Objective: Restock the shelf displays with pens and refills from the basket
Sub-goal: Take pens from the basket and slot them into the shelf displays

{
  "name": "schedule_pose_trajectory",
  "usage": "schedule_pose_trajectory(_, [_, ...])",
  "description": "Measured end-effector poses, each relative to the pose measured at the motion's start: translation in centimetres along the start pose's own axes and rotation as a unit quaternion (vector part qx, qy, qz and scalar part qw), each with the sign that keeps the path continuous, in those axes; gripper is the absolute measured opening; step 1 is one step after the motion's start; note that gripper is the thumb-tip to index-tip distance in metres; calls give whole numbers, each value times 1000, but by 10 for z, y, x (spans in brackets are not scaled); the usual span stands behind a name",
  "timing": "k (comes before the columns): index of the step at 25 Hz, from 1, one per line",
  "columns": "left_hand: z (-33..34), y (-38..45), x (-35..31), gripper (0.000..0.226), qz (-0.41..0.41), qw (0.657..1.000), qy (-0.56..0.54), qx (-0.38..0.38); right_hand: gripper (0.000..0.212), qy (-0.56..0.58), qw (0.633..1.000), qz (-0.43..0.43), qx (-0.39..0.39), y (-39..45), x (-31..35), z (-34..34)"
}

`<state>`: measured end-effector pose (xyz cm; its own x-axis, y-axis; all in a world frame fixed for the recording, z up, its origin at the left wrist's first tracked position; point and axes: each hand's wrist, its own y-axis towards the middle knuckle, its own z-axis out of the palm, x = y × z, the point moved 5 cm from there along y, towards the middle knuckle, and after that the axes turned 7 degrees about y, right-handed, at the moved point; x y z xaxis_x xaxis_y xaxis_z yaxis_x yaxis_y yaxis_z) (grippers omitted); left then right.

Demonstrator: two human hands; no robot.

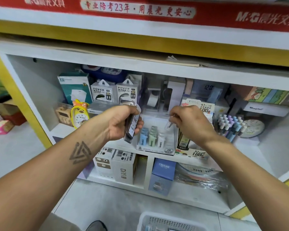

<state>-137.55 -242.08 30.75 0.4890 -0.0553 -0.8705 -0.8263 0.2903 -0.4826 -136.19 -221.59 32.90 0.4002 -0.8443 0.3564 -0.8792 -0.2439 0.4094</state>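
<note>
My left hand point(122, 122) grips a stack of slim refill cases point(132, 126) in front of the shelf. My right hand point(188, 122) pinches a single clear refill case point(169, 125) above a clear acrylic display box point(171, 140). That box holds blue, green and white refill packs point(151, 137) and carries a 2B label. A second display with dark lead cases point(183, 140) stands just right of it. The white basket point(157, 220) sits on the floor at the bottom edge, with a few items inside.
Pastel pens point(230, 125) stand in a rack at the right, beside a round clock point(254, 128). Power bank boxes point(114, 92) and a yellow duck clock point(79, 114) fill the left of the shelf. White cartons point(122, 167) and a blue box point(163, 174) sit below.
</note>
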Motion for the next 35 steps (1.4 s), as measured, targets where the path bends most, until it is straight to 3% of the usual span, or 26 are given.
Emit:
schedule_pose_trajectory(3, [-2,-2,5,23,-2,1000,18,-5,9,-9,997,-17,77,-2,7,23])
schedule_pose_trajectory(6, [-4,-3,6,25,1,1000,16,5,4,-24,994,-22,103,-5,10,32])
schedule_pose_trajectory(15, [3,-9,5,19,12,997,-8,82,26,-85,982,4,168,-2,13,46])
schedule_pose_trajectory(17, [9,-8,3,21,21,995,-9,95,26,54,991,72,94,2,15,33])
schedule_pose_trajectory(18, [13,-7,2,23,26,994,-5,106,22,181,974,125,52,2,14,25])
schedule_pose_trajectory(20, [26,-7,1,27,35,990,6,134,17,422,885,195,8,-1,11,13])
schedule_pose_trajectory(21, [35,-7,0,28,41,988,7,149,15,471,859,202,1,-3,9,7])
schedule_pose_trajectory(24, [63,-5,-3,31,62,982,4,181,16,511,832,215,-12,-14,-5,-13])
schedule_pose_trajectory(27, [86,2,-7,27,83,985,8,148,14,536,807,234,-86,-27,-36,-47])
schedule_pose_trajectory(30, [101,8,-12,29,95,990,48,89,10,493,823,228,-164,-44,-62,-86])
schedule_pose_trajectory(33, [112,11,-14,47,69,993,36,89,13,382,880,206,-193,-55,-71,-106])
schedule_pose_trajectory(35, [120,11,-14,53,70,992,4,103,13,271,931,182,-166,-60,-70,-108])
